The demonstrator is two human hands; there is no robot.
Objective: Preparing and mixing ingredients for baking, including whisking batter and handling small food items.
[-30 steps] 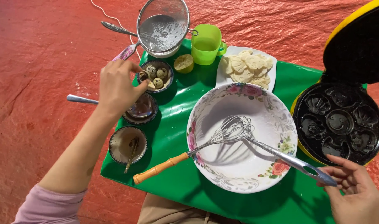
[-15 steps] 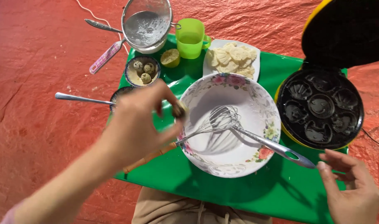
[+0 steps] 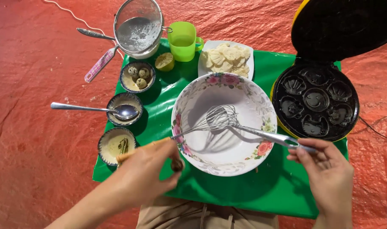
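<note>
Our left hand (image 3: pixel 149 169) pinches a small speckled egg (image 3: pixel 177 164) between thumb and fingertips, just at the near rim of the big floral bowl (image 3: pixel 193 99). The bowl lies up and to the right of the egg, so the left hand is the nearer one to that rim. Our right hand (image 3: pixel 327 174) closes its fingers on the end of a metal-handled whisk (image 3: pixel 261 135); that handle runs from lower right up-left into the bowl. A second whisk (image 3: pixel 189 131), wood-handled, slants the other way, its grip passing under our left hand.

Counting: two whisks, one large bowl, three small bowls on the green mat (image 3: pixel 244 191). The far small bowl (image 3: pixel 126 83) holds three more eggs, as far as we can tell from the blur. The middle one (image 3: pixel 117 101) carries a spoon (image 3: pixel 81 107). Beyond stand one sieve (image 3: pixel 138 25), one green cup (image 3: pixel 183 40), one lime half (image 3: pixel 164 61), one plate of pale cakes (image 3: pixel 226 56), and one open moulded cake maker (image 3: pixel 314 104).
</note>
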